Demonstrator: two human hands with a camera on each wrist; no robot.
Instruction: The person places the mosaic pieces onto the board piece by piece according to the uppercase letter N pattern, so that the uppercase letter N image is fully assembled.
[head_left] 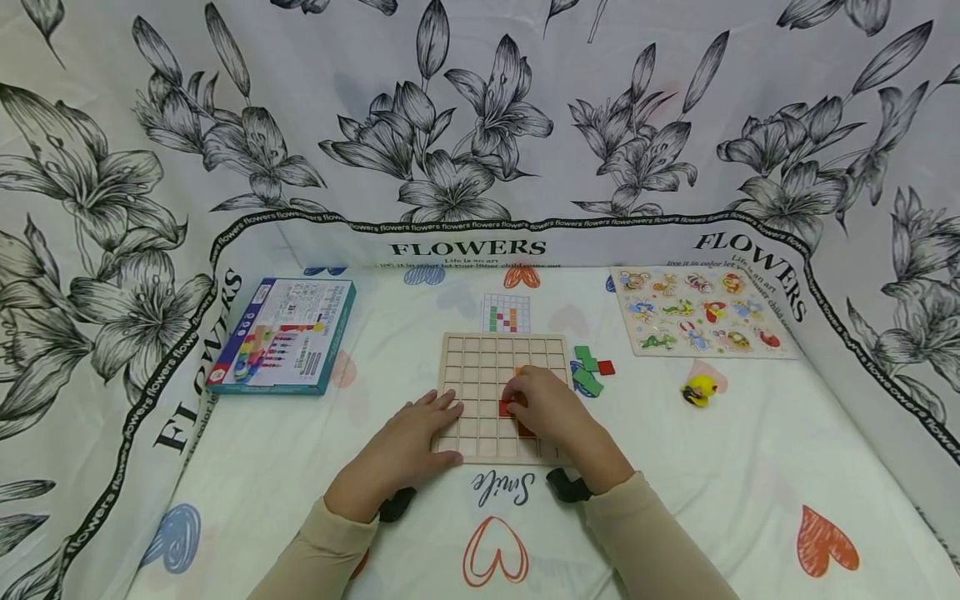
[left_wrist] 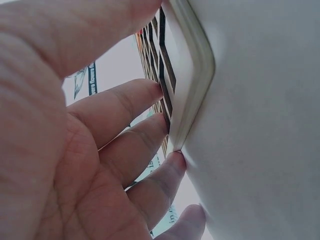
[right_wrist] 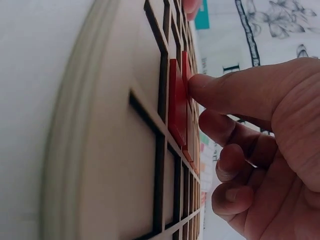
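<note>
A wooden grid board [head_left: 480, 450] lies flat in front of me. My left hand [head_left: 408, 437] rests at its left edge with fingers spread, the thumb near the front corner; in the left wrist view the fingertips [left_wrist: 157, 90] touch the board's side. Over the right-centre cells, my right hand [head_left: 551, 408] has curled fingers and its thumb on a red square tile [head_left: 506, 408]. In the right wrist view the thumb meets that tile just beyond a nearer red tile [right_wrist: 177, 102] set in the grid. An orange tile [head_left: 518, 371] shows partly behind the right hand.
Loose green tiles [head_left: 587, 383] and a red tile [head_left: 606, 367] lie right of the board. Behind it is a coloured pattern card [head_left: 506, 304]. A boxed toy [head_left: 285, 337] stands left, an insect puzzle board [head_left: 705, 312] back right, and a yellow duck [head_left: 699, 389] below it.
</note>
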